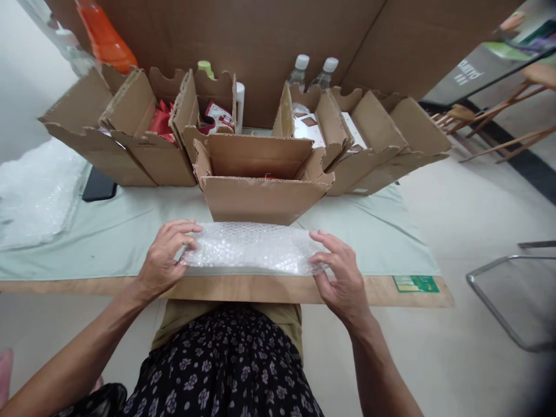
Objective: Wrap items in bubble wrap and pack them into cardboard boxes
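A long bundle wrapped in clear bubble wrap (254, 248) lies across the near edge of the table. My left hand (167, 255) grips its left end with curled fingers. My right hand (341, 269) pinches its right end. What is inside the wrap cannot be made out. Just behind the bundle stands an open cardboard box (260, 179) with its flaps up.
Open cardboard boxes at left (130, 139) hold red packets; those at right (373, 145) hold white cards. Two capped bottles (313, 72) stand behind. A stack of bubble wrap (35, 197) and a black phone (99, 185) lie left. A metal chair frame (508, 301) is at right.
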### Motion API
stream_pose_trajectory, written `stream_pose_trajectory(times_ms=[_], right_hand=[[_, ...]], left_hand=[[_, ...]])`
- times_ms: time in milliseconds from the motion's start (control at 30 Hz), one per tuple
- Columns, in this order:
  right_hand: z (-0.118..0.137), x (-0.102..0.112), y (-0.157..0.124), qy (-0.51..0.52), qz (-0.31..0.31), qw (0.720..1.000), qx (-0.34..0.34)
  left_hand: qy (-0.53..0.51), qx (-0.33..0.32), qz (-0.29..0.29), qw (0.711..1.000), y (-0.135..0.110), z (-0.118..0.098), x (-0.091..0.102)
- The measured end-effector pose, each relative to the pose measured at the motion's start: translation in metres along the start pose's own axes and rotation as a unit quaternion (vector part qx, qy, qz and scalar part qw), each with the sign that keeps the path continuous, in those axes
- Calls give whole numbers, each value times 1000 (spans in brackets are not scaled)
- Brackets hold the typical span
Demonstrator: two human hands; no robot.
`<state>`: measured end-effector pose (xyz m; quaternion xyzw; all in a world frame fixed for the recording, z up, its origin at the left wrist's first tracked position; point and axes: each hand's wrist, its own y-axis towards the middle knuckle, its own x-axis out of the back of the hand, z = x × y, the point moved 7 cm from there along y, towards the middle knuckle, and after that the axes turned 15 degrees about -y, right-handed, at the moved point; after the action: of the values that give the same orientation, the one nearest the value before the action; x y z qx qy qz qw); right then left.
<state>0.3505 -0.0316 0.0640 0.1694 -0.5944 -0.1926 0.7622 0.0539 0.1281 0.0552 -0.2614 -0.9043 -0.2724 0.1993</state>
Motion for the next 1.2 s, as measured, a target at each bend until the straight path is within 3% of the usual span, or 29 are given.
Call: stream_pose_trajectory(times_ms=[133,267,333,400,467,533,600,700,767,833,967,1100,1200], right_hand=[[-27,-25,-40,-76,135,988,9],[-39,-18,-48,-89,98,990,-43],[-18,-22,-30,-74,73,994,-38],[19,-40,-5,-47,77,996,2],[55,-68,12,-24,116,991,67],[71,-92,14,-26,164,980,114],[54,-101,2,-53,188,976,100],[-13,-78,-25,-126,155,980,-24],[-53,-52,-36,-173,104,974,-103],[-68,-37,-33,-186,69,972,-122],[-52,-59,-1,-156,95,980,-75],[-36,-86,13,-118,137,980,-81],[-29,-77,1,-45,141,982,-116]], left_hand=[[51,-33,129,990,-28,24,-10],[77,-42,95,992,-35,21,-9],[76,-69,90,991,-25,7,-21],[80,-91,113,986,-14,-3,-41],[100,-88,148,980,-6,-2,-61],[120,-68,177,975,-3,8,-75],[122,-50,191,973,-4,20,-80],[109,-44,192,974,-6,29,-79],[93,-47,180,978,-7,29,-77],[89,-41,134,986,-6,28,-68],[188,40,4,981,-10,35,-39],[230,135,-15,964,-23,46,-36],[157,165,-24,974,-28,48,-37]])
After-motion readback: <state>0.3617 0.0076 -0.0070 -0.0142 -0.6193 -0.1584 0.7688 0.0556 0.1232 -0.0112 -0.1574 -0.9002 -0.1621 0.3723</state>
